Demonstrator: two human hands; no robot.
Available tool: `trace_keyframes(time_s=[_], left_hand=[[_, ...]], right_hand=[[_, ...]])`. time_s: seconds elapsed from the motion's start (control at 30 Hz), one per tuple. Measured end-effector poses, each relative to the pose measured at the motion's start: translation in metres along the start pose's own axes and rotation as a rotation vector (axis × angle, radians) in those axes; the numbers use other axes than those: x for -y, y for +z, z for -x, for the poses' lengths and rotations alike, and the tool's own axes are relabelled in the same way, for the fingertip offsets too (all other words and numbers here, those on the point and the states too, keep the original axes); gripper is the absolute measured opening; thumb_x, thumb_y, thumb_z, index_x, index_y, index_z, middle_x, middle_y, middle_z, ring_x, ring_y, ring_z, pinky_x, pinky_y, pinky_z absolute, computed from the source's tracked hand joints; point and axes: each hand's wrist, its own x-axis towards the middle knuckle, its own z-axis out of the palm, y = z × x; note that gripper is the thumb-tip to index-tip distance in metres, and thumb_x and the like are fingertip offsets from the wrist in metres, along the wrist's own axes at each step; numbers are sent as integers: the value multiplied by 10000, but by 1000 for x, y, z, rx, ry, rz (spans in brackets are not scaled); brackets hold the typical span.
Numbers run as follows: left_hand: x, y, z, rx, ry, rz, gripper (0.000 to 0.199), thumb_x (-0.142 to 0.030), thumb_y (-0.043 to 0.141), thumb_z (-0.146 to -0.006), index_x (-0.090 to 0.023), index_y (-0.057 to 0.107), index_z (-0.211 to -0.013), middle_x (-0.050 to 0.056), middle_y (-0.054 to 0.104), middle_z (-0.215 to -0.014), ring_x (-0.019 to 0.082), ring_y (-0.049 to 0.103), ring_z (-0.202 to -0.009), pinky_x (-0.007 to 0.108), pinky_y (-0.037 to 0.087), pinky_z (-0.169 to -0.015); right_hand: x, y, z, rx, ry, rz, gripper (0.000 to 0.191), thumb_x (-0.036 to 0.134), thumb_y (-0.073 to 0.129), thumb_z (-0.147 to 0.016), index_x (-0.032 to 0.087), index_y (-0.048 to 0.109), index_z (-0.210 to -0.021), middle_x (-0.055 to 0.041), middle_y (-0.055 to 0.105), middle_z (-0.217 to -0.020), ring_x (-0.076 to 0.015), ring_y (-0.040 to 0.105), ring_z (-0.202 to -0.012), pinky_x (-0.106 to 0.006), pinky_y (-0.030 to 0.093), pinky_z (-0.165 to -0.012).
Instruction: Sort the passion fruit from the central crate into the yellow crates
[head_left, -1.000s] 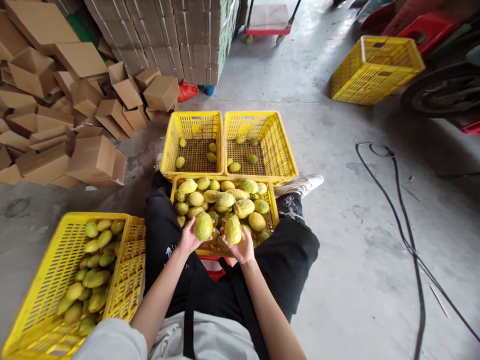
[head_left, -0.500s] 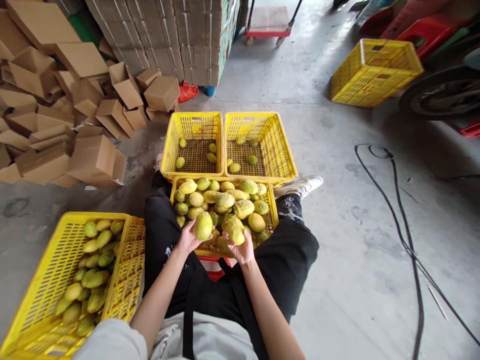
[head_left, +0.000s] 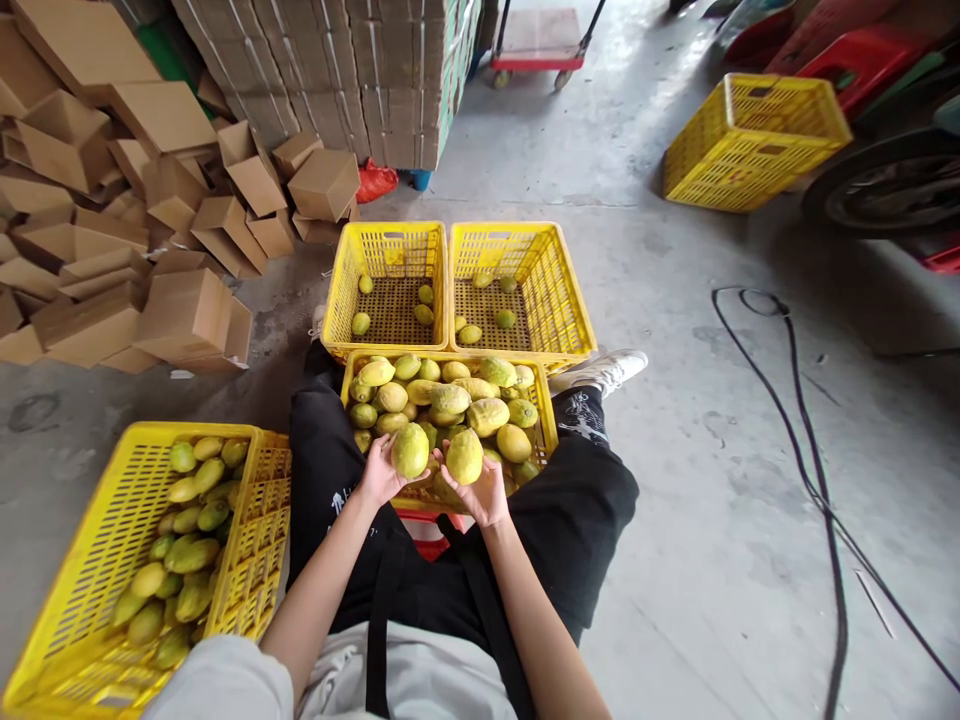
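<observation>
My left hand [head_left: 381,475] is closed round a yellow-green papaya [head_left: 410,451]. A second papaya [head_left: 464,457], a little yellower, rests in the curled fingers of my right hand [head_left: 487,495]. Both fruits are held side by side, slightly apart, over the near end of a yellow crate [head_left: 548,405] between my legs. That crate is heaped with papayas [head_left: 448,399]. Just beyond it, two more yellow crates stand side by side, the left one [head_left: 335,300] and the right one [head_left: 576,300], each with several papayas scattered on its floor.
At my left a large yellow crate [head_left: 82,530] holds many papayas. Open cardboard boxes [head_left: 180,310] are piled behind it, near a strapped carton stack [head_left: 397,90]. A flat trolley [head_left: 536,45], another yellow crate [head_left: 750,150], a wheel [head_left: 885,185] and a black cable [head_left: 814,480] lie farther off.
The papaya in my right hand has turned, showing a smoother, rounder side, and shifted slightly left. The left papaya has moved slightly right, so the two are closer together.
</observation>
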Motion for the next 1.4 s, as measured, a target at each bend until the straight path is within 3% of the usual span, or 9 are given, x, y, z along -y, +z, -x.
trace_keyframes(time_s=[0.13,0.27,0.37,0.63,0.73,0.9,1.13,1.3,1.4], left_hand=[[1,-1,-2,34,8,-11,290,-287,481,-879,-202,580,-1138,91,694,-1022,297,639,-1024,528,476,-874],[1,-6,-5,42,-6,-61,380,-384,519,-868,-148,569,-1162,126,694,-981,296,658,-964,438,520,-801],[2,-13,-8,2,20,-91,425,-399,567,-838,-120,565,-1159,134,694,-937,292,667,-931,406,529,-773],[8,-7,-5,79,51,-154,361,-290,586,-820,-119,579,-1137,154,674,-1063,306,616,-1069,471,453,-947],[6,0,-1,80,35,-124,367,-339,559,-838,-98,583,-1113,169,679,-1032,314,610,-1078,493,428,-975],[1,4,3,135,26,-2,386,-380,468,-867,-118,586,-1125,160,679,-1074,336,590,-1113,578,391,-975],[1,1,4,166,2,51,325,-312,485,-863,-167,582,-1138,135,664,-1139,363,525,-1201,641,325,-997],[2,0,3,62,47,-14,314,-297,552,-851,-179,557,-1142,111,678,-1085,340,571,-1148,582,380,-984],[4,-2,1,1,94,-66,338,-276,599,-821,-201,547,-1146,94,675,-1069,318,599,-1107,528,426,-954]], right_hand=[[-1,-4,-2,-40,-23,-17,416,352,611,-783,315,538,-1190,-26,687,-1070,-231,655,-1009,-401,564,-812],[-1,-6,-3,-21,-7,-84,479,381,635,-756,262,539,-1211,-34,693,-976,-165,657,-779,-236,570,-571],[-1,-6,-3,2,-5,-63,521,361,661,-726,279,523,-1222,-28,688,-968,-150,625,-702,-207,534,-464],[-4,-11,-5,-91,-54,-32,407,343,664,-750,255,597,-1142,-40,700,-1003,-203,665,-844,-311,579,-613],[-2,-11,-4,-66,-32,-83,393,428,567,-809,254,588,-1160,-57,699,-1047,-237,668,-934,-390,589,-697],[2,-8,-3,1,-50,-115,426,353,533,-804,234,562,-1212,-86,685,-1117,-275,629,-1081,-505,543,-866],[2,-8,-4,-61,-78,-82,458,375,633,-783,238,568,-1215,-56,712,-1024,-229,669,-982,-412,567,-861],[0,-17,-5,-63,-20,-53,422,336,740,-697,244,629,-1093,-26,719,-969,-179,684,-782,-295,609,-652],[-2,-19,-4,-25,9,-19,389,332,759,-673,231,649,-1032,-24,712,-1001,-173,681,-773,-280,602,-639]])
